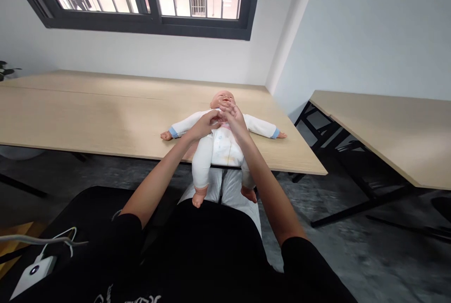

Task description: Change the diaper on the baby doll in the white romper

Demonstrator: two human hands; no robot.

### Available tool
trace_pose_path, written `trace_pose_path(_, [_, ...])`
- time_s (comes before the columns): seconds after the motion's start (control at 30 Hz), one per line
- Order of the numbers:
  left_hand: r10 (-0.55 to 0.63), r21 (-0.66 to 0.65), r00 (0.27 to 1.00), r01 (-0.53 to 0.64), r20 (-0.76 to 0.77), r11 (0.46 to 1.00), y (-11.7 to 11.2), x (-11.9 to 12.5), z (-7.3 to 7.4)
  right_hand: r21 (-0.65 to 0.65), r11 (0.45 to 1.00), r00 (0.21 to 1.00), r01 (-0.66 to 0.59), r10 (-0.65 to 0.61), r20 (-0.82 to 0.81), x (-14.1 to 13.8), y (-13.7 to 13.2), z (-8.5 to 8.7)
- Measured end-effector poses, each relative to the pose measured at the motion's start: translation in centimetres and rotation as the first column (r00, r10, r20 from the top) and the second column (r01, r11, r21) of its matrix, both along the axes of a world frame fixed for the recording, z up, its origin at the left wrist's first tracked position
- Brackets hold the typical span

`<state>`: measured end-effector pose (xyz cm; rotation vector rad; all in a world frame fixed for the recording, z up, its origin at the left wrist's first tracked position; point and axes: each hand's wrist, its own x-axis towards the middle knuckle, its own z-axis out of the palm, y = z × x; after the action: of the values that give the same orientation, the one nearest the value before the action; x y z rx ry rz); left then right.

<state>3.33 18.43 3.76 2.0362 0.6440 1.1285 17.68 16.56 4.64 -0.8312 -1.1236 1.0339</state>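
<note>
A baby doll (221,145) in a white onesie with blue cuffs lies on its back on the wooden table (88,115), arms spread wide. Its legs hang over the near edge. My left hand (206,123) rests on the doll's upper chest with the fingers curled and pinched at the collar of the onesie. My right hand (234,117) is beside it at the doll's neck, fingers also pinched on the collar fabric just under the chin. The two hands nearly touch each other.
A second wooden table (380,129) on black legs stands to the right across a gap of dark floor. A window with bars is in the wall behind. A white device (33,272) with a cable hangs at my lower left.
</note>
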Motion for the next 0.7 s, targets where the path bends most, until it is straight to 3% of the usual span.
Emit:
trace_pose_path(0.13, [0.024, 0.038, 0.999, -0.023, -0.041, 0.999, 0.3, -0.1, 0.0, -0.024, 1.0, 0.997, 0.002, 0.0, 0.078, -0.1, 0.1, -0.3])
trace_pose_path(0.23, [0.166, 0.165, 0.975, -0.141, -0.148, 0.976, -0.7, -0.1, 0.7, 0.005, 1.0, 0.987, 0.031, -0.031, 0.159, -0.2, 0.1, -0.7])
trace_pose_path(0.33, [0.391, 0.384, 0.876, -0.269, -0.284, 0.883, -3.4, 0.3, 1.6, 0.08, 0.993, 0.963, 0.084, -0.101, 0.25, -0.4, -0.4, -0.8])
trace_pose_path(0.43, [0.5, 0.504, 0.772, -0.274, -0.392, 0.819, -6.5, 1.3, 1.7, 0.175, 0.968, 0.916, 0.182, -0.231, 0.329, -0.4, -1.5, -0.6])
trace_pose_path(0.57, [0.47, 0.499, 0.781, -0.239, -0.411, 0.833, -8.9, 2.3, 0.7, 0.259, 0.918, 0.833, 0.301, -0.385, 0.398, 0.3, -3.2, -0.1])
trace_pose_path(0.7, [0.385, 0.442, 0.837, -0.197, -0.389, 0.875, -8.8, 2.2, -0.3, 0.3, 0.882, 0.727, 0.364, -0.47, 0.5, 1.4, -5.2, -0.7])
